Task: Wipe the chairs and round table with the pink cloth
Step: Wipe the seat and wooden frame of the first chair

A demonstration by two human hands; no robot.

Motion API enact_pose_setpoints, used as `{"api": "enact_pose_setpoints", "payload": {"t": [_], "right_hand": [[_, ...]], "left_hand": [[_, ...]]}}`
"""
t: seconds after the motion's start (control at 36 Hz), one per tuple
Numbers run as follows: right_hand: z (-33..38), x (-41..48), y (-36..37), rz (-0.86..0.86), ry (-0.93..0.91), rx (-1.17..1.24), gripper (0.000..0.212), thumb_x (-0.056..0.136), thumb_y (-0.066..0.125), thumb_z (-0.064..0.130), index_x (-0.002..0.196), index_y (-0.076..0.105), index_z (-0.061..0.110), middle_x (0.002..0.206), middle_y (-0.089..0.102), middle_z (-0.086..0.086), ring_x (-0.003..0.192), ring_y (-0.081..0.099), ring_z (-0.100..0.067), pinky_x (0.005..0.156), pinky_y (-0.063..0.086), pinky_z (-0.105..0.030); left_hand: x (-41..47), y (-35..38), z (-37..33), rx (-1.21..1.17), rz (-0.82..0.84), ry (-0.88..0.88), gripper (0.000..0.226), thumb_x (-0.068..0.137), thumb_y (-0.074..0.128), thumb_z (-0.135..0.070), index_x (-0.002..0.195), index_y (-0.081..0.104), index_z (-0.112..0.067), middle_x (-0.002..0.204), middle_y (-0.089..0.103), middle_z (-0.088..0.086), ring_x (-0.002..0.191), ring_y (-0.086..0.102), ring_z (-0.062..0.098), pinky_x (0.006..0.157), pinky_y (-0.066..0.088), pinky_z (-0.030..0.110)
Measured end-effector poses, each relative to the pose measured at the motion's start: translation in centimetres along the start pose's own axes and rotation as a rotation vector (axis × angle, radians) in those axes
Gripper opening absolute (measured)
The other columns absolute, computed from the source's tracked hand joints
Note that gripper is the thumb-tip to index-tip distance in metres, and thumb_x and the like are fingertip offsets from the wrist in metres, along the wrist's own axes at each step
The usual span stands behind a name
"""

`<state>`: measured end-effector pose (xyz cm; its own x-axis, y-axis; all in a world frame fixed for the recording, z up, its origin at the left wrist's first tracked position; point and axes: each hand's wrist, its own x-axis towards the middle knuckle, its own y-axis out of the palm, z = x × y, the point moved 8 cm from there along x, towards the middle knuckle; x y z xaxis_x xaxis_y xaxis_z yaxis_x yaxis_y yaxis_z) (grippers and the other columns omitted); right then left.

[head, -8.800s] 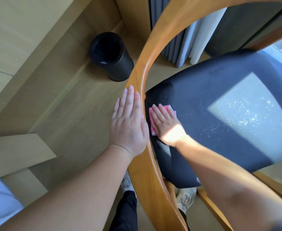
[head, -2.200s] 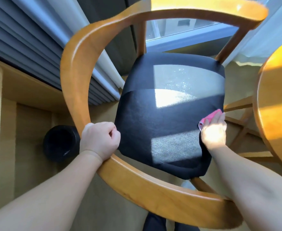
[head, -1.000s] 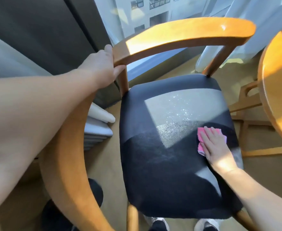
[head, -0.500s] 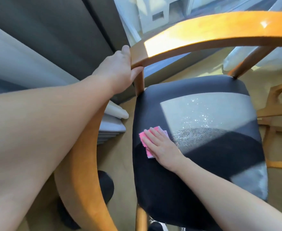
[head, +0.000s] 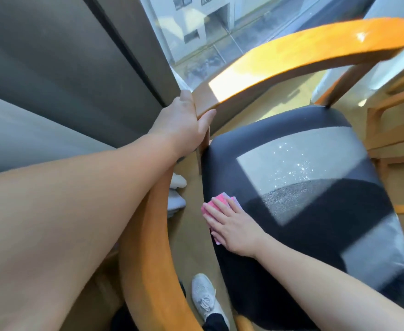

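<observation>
A wooden chair with a curved orange-brown armrest rail (head: 291, 60) and a black padded seat (head: 315, 211) fills the view. My left hand (head: 184, 123) grips the rail where it bends, thumb on the inner side. My right hand (head: 234, 228) lies flat on the pink cloth (head: 217, 203), pressing it against the seat's left edge. Only the cloth's far end and a small corner show past my fingers. Sunlight falls in patches across the seat. The round table is out of view.
A large window (head: 208, 32) and dark frame (head: 124, 68) stand behind the chair. Grey curtain folds (head: 177, 194) hang at the left by the floor. Another wooden chair frame (head: 394, 130) stands at the right. My white shoe (head: 205, 299) is on the floor below.
My right hand slid the pink cloth from the seat's right side to its left edge, then slightly toward me. My left hand keeps its grip at the rail's bend.
</observation>
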<state>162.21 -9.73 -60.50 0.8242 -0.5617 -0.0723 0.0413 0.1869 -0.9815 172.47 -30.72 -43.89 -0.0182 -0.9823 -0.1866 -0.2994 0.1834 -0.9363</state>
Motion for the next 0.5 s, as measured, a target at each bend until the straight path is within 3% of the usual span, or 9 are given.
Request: {"api": "enact_pose_setpoints", "payload": {"t": [0.11, 0.22, 0.33, 0.42, 0.5], "right_hand": [[-0.4, 0.3, 0.1, -0.006, -0.006, -0.056, 0.049, 0.096, 0.044, 0.044, 0.135, 0.058, 0.018, 0.147, 0.048, -0.004, 0.136, 0.042, -0.032, 0.111, 0.029, -0.057], [-1.7, 1.8, -0.8, -0.058, -0.013, -0.073, 0.045, 0.096, 0.044, 0.039, 0.133, 0.060, 0.020, 0.144, 0.052, -0.004, 0.133, 0.047, -0.030, 0.109, 0.035, -0.052], [-5.6, 4.7, -1.5, -0.064, 0.101, 0.011, 0.046, 0.095, 0.047, 0.034, 0.134, 0.059, 0.013, 0.143, 0.052, -0.010, 0.133, 0.046, -0.034, 0.110, 0.035, -0.055], [-8.7, 7.1, -2.1, -0.050, 0.223, 0.061, 0.050, 0.095, 0.039, 0.034, 0.134, 0.058, 0.010, 0.142, 0.052, -0.013, 0.133, 0.045, -0.035, 0.113, 0.029, -0.054], [-11.9, 9.2, -2.4, -0.069, 0.396, 0.237, 0.048, 0.097, 0.043, 0.028, 0.136, 0.053, 0.003, 0.144, 0.048, -0.019, 0.136, 0.039, -0.042, 0.115, 0.018, -0.055]], "left_hand": [[0.5, -0.1, -0.3, 0.003, -0.030, 0.036, 0.045, 0.091, 0.036, -0.061, 0.103, 0.036, -0.017, 0.080, 0.042, -0.005, 0.072, 0.045, 0.022, 0.059, 0.031, 0.034], [0.6, -0.1, -0.4, 0.026, -0.039, 0.044, 0.050, 0.092, 0.036, -0.060, 0.111, 0.040, -0.013, 0.092, 0.046, 0.001, 0.076, 0.046, 0.026, 0.063, 0.034, 0.034], [0.6, -0.2, -0.6, 0.033, -0.040, 0.051, 0.055, 0.093, 0.038, -0.058, 0.121, 0.039, -0.010, 0.105, 0.053, 0.009, 0.086, 0.053, 0.031, 0.066, 0.035, 0.035], [0.5, -0.3, -0.7, 0.032, -0.053, 0.061, 0.054, 0.093, 0.038, -0.057, 0.119, 0.039, -0.010, 0.103, 0.051, 0.008, 0.088, 0.055, 0.031, 0.065, 0.033, 0.034], [0.5, -0.3, -0.8, 0.034, -0.056, 0.065, 0.056, 0.093, 0.039, -0.058, 0.122, 0.039, -0.010, 0.108, 0.052, 0.009, 0.087, 0.053, 0.027, 0.065, 0.034, 0.033]]}}
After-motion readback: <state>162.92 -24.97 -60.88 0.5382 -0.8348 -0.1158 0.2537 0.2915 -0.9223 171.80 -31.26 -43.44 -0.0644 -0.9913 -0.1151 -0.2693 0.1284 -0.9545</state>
